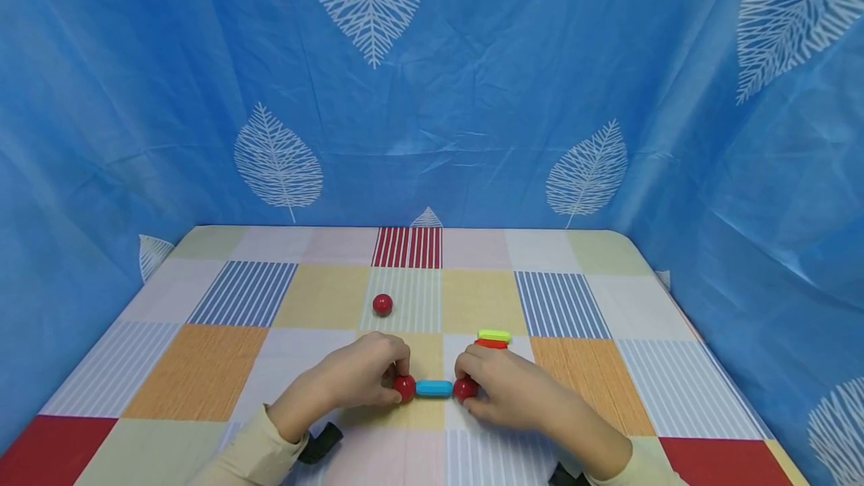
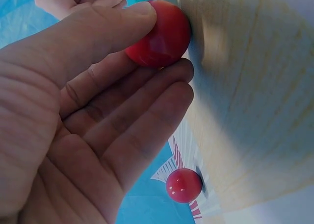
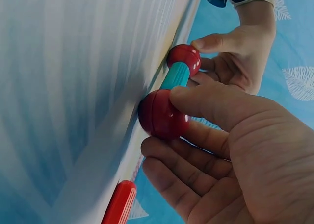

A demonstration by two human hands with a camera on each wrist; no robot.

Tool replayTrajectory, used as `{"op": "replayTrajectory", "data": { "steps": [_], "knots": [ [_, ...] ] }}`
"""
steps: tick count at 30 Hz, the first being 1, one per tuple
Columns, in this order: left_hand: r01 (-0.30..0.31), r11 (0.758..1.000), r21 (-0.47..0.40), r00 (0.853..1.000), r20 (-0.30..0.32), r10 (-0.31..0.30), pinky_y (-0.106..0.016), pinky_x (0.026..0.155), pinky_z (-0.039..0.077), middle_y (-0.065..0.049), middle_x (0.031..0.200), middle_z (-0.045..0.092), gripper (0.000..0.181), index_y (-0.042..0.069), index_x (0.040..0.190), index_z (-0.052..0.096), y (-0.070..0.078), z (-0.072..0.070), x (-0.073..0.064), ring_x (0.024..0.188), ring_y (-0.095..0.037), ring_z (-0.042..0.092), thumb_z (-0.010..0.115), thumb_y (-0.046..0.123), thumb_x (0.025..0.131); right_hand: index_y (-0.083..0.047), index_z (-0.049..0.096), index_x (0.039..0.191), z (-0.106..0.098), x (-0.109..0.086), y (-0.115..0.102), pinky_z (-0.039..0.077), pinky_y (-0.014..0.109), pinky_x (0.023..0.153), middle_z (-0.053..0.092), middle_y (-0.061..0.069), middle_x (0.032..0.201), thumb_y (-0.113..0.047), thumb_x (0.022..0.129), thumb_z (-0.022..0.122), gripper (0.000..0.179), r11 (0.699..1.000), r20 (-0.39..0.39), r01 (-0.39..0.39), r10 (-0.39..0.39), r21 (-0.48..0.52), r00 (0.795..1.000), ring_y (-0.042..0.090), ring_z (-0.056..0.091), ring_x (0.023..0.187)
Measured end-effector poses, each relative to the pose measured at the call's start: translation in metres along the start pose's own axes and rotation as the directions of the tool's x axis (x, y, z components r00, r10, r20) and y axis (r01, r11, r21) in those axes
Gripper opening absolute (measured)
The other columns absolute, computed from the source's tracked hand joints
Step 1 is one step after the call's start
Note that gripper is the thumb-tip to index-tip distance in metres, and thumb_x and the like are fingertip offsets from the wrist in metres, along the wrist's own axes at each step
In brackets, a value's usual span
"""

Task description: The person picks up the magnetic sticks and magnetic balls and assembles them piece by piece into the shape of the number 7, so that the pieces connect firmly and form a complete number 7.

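Observation:
A blue ribbed rod [image 1: 434, 388] lies level on the cloth with a red ball at each end. My left hand [image 1: 364, 372] pinches the left red ball [image 2: 164, 35] between thumb and fingers. On the other end, the right red ball [image 3: 162, 115] is gripped by my right hand [image 1: 506, 387] in the same way. Both balls touch the rod's ends; whether they are joined to it I cannot tell. Just beyond my right hand lie a red rod [image 3: 119, 202], partly hidden in the head view, and a yellow-green rod [image 1: 494, 336].
A loose red ball [image 1: 382, 304] rests farther back on the table, beyond my left hand. The patchwork tablecloth [image 1: 324, 295] covers the table. Blue curtains [image 1: 432, 111] with white leaf prints hang behind it and at both sides.

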State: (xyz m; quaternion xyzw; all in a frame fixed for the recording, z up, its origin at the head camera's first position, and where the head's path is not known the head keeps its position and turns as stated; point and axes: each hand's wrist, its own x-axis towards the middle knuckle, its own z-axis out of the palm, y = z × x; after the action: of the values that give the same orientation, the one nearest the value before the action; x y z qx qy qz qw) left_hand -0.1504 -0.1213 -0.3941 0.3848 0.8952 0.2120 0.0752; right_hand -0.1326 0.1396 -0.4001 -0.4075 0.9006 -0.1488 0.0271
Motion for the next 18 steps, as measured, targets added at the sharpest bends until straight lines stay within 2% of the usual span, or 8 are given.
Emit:
{"op": "replayTrajectory", "data": {
  "steps": [8, 13, 18],
  "knots": [
    [0.009, 1.000, 0.015, 1.000, 0.006, -0.009, -0.018, 0.058, 0.043, 0.007, 0.071, 0.055, 0.024, 0.013, 0.078, 0.063, 0.002, 0.000, 0.001, 0.064, -0.003, 0.046, 0.086, 0.015, 0.071, -0.019, 0.058, 0.093, 0.002, 0.000, 0.000, 0.044, 0.017, 0.067, 0.050, -0.012, 0.088, -0.018, 0.082, 0.075, 0.020, 1.000, -0.007, 0.014, -0.014, 0.016, 1.000, 0.002, 0.046, 0.076],
    [0.012, 1.000, 0.015, 1.000, 0.007, -0.012, -0.018, 0.058, 0.043, 0.007, 0.071, 0.055, 0.025, 0.012, 0.079, 0.063, 0.002, -0.001, 0.000, 0.063, -0.004, 0.046, 0.086, 0.015, 0.071, -0.018, 0.061, 0.103, 0.000, -0.004, 0.005, 0.049, 0.022, 0.077, 0.055, -0.013, 0.097, -0.018, 0.084, 0.071, 0.021, 0.999, 0.002, 0.022, -0.022, 0.032, 1.000, 0.003, 0.051, 0.086],
    [0.011, 1.000, 0.021, 1.000, 0.003, -0.011, -0.018, 0.057, 0.043, 0.007, 0.071, 0.054, 0.026, 0.012, 0.079, 0.063, 0.002, 0.000, 0.000, 0.064, -0.003, 0.045, 0.087, 0.015, 0.071, -0.014, 0.063, 0.110, -0.006, -0.005, 0.014, 0.051, 0.031, 0.084, 0.062, -0.007, 0.106, -0.007, 0.083, 0.062, 0.028, 1.000, -0.073, 0.024, -0.023, 0.007, 0.997, 0.007, 0.058, 0.096]
  ]
}}
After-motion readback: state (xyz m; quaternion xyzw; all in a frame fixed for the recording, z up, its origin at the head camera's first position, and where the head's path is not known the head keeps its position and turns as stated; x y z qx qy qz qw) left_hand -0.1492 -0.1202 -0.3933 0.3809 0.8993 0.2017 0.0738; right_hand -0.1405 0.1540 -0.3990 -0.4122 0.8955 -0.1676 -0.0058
